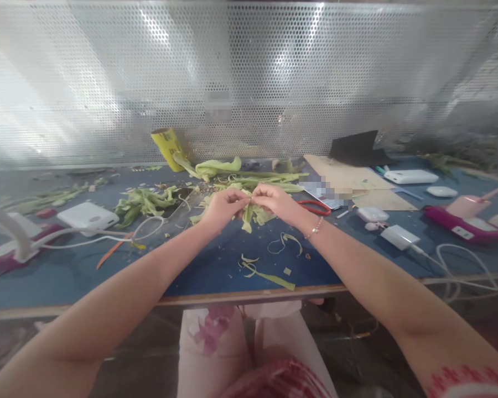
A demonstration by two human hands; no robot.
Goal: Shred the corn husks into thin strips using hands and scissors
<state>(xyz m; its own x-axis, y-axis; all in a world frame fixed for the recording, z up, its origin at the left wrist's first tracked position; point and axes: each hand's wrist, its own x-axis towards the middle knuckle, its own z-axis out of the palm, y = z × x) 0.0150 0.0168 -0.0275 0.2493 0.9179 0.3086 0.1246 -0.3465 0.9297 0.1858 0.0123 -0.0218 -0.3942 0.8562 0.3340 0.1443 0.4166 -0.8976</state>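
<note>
Over the table [216,271], both hands [225,207] [274,200] pinch greenery [260,214], one leaf [247,222] pointing lengthwise toward the near edge [249,297].

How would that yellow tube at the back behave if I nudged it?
The yellow tube would probably tip easily, being tall and narrow on its end. Once down, it may roll, since its side is round. It's likely light: the top looks hollow.

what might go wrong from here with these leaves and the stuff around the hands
The left hand and right hand pinch at pale green leaves, so a thin piece might tear. A red looped handle lies close to the right wrist and could get knocked. A loose green strip near the table edge might be brushed off.
</note>
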